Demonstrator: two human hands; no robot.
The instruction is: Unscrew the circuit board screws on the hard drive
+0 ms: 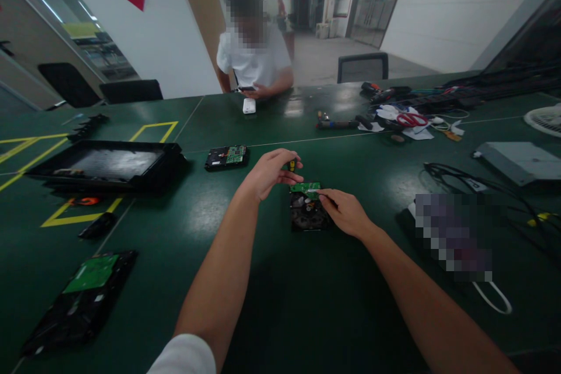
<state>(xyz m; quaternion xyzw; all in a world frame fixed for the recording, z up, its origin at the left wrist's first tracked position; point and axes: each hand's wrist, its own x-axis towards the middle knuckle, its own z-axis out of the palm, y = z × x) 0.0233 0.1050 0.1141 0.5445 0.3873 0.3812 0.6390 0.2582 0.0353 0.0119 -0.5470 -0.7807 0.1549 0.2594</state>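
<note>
An open-looking hard drive [309, 219] lies on the green table in front of me, its dark metal body nearest me. At its far end is a green circuit board [307, 188]. My left hand [272, 174] is over the drive's far left corner, with its fingers curled around a short yellow-and-black screwdriver [292, 166]; the tip is hidden. On the other side, my right hand [346, 210] pinches the right edge of the circuit board between thumb and fingertips. Whether the board is lifted off the drive I cannot tell.
More hard drives lie at the far middle [227, 156] and near left [81, 301]. A black tray [109, 163] stands left. Cables [456, 172], a grey metal box [521, 160] and a blurred-out object [451, 239] are right. Across the table sits a person [258, 58] with a phone.
</note>
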